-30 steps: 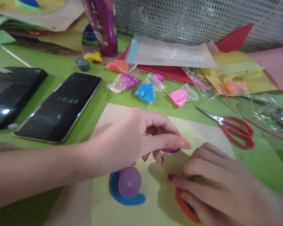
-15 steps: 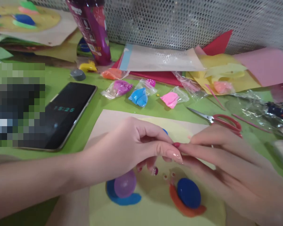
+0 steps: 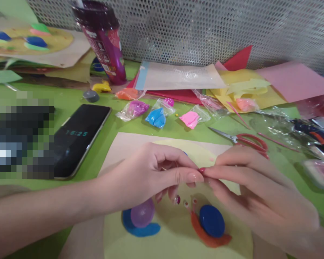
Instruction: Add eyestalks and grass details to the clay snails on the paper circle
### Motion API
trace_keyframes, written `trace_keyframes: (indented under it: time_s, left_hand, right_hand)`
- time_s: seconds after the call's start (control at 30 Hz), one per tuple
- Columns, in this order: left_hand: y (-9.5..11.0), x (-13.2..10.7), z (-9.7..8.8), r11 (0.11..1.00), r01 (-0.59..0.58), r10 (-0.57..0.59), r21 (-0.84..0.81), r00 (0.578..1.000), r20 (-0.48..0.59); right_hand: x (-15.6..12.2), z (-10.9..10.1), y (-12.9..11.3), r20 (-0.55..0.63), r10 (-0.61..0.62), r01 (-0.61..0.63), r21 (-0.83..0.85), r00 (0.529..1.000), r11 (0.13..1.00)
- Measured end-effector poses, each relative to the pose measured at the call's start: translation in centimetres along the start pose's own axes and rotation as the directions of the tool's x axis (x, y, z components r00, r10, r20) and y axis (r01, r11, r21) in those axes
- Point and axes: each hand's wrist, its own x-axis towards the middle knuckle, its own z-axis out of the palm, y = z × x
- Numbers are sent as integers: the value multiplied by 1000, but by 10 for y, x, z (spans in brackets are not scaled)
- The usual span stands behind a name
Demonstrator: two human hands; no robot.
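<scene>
My left hand [image 3: 164, 172] and my right hand [image 3: 256, 190] meet fingertip to fingertip above a pale yellow sheet [image 3: 175, 241]. Both are pinched closed, and whatever sits between the fingertips is hidden or too small to name. Below my right hand lies a snail shape with an orange clay body [image 3: 202, 233], a dark blue round cap [image 3: 212, 221] as its shell and two small eyes on stalks. Under my left wrist, a blue clay strip [image 3: 144, 230] curves around a purple round cap [image 3: 142, 213], partly covered by the hand.
Red-handled scissors [image 3: 251, 142] lie beyond my right hand. Small bags of blue clay [image 3: 156, 118], pink clay [image 3: 189, 119] and purple clay [image 3: 137, 108] sit behind the sheet. A phone [image 3: 82, 140] rests at left, with a purple cup [image 3: 105, 54] standing behind it. Coloured papers [image 3: 178, 77] line the back.
The view has tilted up slightly, so things appear lower and the cup's lid shows. My hands stay pinched together, with only small finger shifts.
</scene>
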Motion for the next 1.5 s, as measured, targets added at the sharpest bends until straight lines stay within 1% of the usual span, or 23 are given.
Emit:
trace_keyframes:
  time_s: [0.13,0.33,0.47,0.57,0.67,0.83,0.97,1.03,1.23,1.37,1.5]
  left_hand:
    - [3,0,1,1000,6,-6,-3,1000,-1]
    - [4,2,0,1000,3,-3,-19,1000,-1]
    - [3,1,0,1000,18,-18,-9,1000,-1]
    - [2,1,0,999,42,-42,3,999,-1]
    - [4,2,0,999,41,-41,-2,999,-5]
    - [10,0,2,997,71,-71,15,997,7]
    - [9,0,2,999,43,-42,10,999,-26]
    - [8,1,2,999,51,-51,14,998,-33]
    - [11,0,2,998,58,-57,26,998,-21]
    - [18,-1,3,993,110,-110,46,994,-18]
    - [18,0,3,993,107,-106,42,994,-26]
  right_hand:
    - [0,-2,0,-5,2,-2,-16,1000,1000]
    - [-1,-2,3,33,6,-5,-17,999,1000]
    - [-1,-2,6,59,-13,14,-14,998,1000]
    - [-1,-2,6,50,-31,32,-12,998,999]
    - [0,-2,6,55,-35,35,-7,998,999]
    - [0,0,6,74,-6,4,26,997,1000]
    - [0,2,3,52,38,-39,26,998,999]
    - [0,2,2,53,44,-46,20,998,999]
    - [-1,3,4,47,-4,4,-9,999,1000]
    - [-2,3,6,32,-7,8,-30,999,1000]
    - [-3,3,7,70,-13,15,-34,997,999]
